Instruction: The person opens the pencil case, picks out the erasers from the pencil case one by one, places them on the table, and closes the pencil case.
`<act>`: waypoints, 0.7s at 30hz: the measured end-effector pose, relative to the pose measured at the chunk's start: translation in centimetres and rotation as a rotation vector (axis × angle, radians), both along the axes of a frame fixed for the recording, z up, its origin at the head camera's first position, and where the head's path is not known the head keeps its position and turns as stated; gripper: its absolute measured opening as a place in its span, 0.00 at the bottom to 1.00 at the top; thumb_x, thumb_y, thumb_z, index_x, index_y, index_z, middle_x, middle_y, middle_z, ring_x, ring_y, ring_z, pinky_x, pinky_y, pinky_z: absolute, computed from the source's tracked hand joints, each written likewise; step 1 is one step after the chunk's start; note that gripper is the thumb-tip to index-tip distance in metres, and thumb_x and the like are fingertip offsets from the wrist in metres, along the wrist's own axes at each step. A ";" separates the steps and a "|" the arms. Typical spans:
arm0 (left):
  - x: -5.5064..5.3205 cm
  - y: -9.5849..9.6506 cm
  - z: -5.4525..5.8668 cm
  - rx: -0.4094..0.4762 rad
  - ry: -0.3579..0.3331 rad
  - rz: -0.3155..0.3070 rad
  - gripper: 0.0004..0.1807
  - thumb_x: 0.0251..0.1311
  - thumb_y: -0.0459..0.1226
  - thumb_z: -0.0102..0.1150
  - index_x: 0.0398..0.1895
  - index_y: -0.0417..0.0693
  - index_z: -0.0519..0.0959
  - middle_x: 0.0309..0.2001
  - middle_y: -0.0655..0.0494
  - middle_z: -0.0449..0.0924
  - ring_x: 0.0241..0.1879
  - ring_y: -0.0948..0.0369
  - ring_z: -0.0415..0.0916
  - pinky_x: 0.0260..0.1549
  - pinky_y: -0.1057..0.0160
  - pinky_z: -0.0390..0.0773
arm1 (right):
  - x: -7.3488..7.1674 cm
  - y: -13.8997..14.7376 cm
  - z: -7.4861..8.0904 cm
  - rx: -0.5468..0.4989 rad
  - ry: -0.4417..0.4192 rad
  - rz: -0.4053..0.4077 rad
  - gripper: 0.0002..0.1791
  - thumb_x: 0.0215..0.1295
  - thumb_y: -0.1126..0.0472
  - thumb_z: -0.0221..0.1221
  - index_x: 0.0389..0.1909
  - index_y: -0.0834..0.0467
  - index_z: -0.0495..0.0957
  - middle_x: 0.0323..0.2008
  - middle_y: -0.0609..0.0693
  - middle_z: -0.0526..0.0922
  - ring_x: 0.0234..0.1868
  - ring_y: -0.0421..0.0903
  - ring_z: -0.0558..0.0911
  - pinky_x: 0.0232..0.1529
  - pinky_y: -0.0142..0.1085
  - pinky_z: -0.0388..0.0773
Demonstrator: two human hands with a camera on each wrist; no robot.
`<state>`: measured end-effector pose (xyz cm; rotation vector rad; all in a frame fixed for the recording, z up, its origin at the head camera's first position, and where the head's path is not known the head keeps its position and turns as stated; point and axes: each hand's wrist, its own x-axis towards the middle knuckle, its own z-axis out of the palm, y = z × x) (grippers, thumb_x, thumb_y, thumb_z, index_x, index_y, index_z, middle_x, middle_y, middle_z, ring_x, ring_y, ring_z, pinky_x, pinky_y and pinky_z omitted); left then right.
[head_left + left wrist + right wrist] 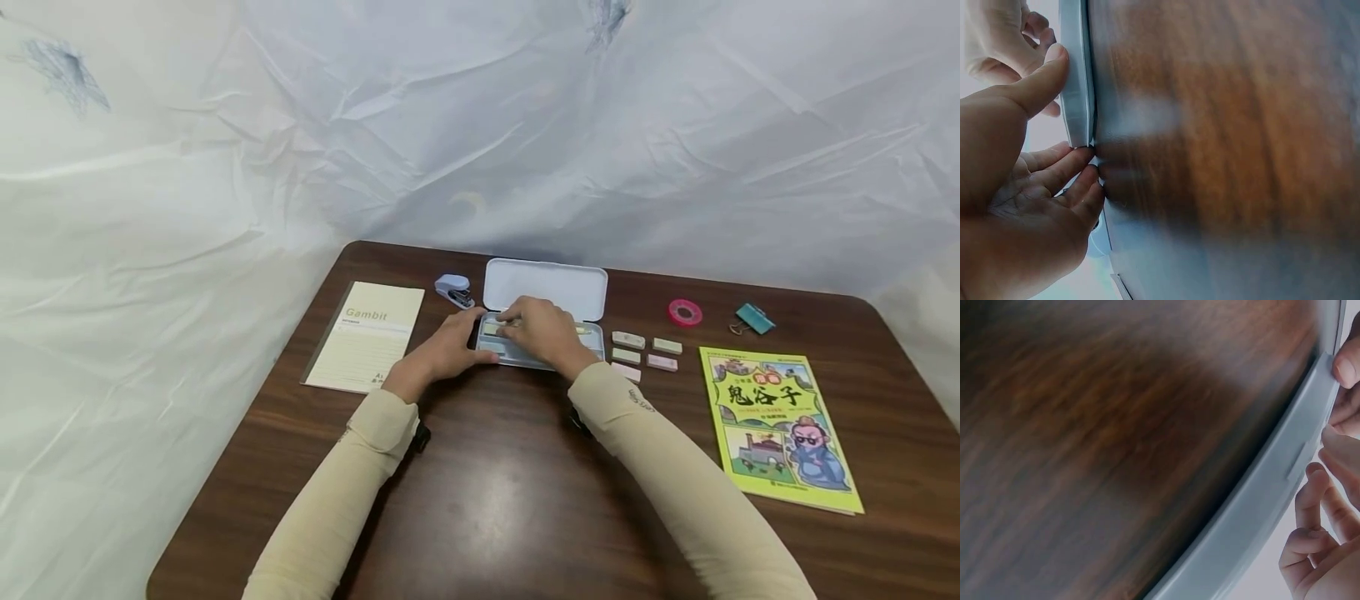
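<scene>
A pale pencil case [543, 287] stands with its lid raised on the brown table. My left hand [450, 346] holds its left end, the thumb at the front wall and the fingers around the side. In the left wrist view, the thumb [1054, 62] lies against the case wall [1075, 94]. My right hand [542, 329] reaches into the case with bent fingers [1310, 500] just over the front rim. A slim yellowish item [583, 330] lies in the tray, partly covered by that hand. Whether the fingertips pinch anything is hidden.
A purple stapler [453, 287] and a notebook [367, 337] lie to the left. Several erasers [627, 340] lie right of the case. Farther right are a pink tape roll [685, 312], a teal binder clip [753, 319] and a yellow-green comic book [780, 429].
</scene>
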<state>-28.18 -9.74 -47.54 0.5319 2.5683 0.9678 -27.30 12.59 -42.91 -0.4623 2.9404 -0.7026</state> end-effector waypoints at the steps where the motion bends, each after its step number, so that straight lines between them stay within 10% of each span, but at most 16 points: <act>1: 0.1 0.0 0.0 0.004 -0.002 0.001 0.57 0.75 0.56 0.76 0.95 0.46 0.54 0.93 0.41 0.55 0.93 0.41 0.51 0.90 0.37 0.60 | -0.6 0.0 -0.9 0.010 0.009 0.006 0.16 0.79 0.48 0.72 0.62 0.43 0.95 0.63 0.46 0.93 0.62 0.57 0.92 0.59 0.63 0.89; 5: 0.4 -0.2 0.4 0.019 -0.001 -0.003 0.57 0.75 0.55 0.76 0.95 0.46 0.54 0.93 0.41 0.54 0.94 0.41 0.50 0.91 0.36 0.59 | -2.5 -0.1 -3.6 0.034 0.031 0.017 0.14 0.78 0.47 0.74 0.60 0.39 0.95 0.63 0.43 0.93 0.60 0.54 0.93 0.56 0.62 0.90; 21: -0.2 -0.3 -0.7 0.052 0.048 -0.029 0.52 0.74 0.56 0.77 0.90 0.47 0.61 0.84 0.41 0.68 0.86 0.41 0.64 0.82 0.36 0.70 | -2.3 -0.7 -2.9 0.044 0.027 0.023 0.11 0.79 0.51 0.74 0.56 0.42 0.97 0.55 0.45 0.94 0.52 0.50 0.93 0.53 0.59 0.91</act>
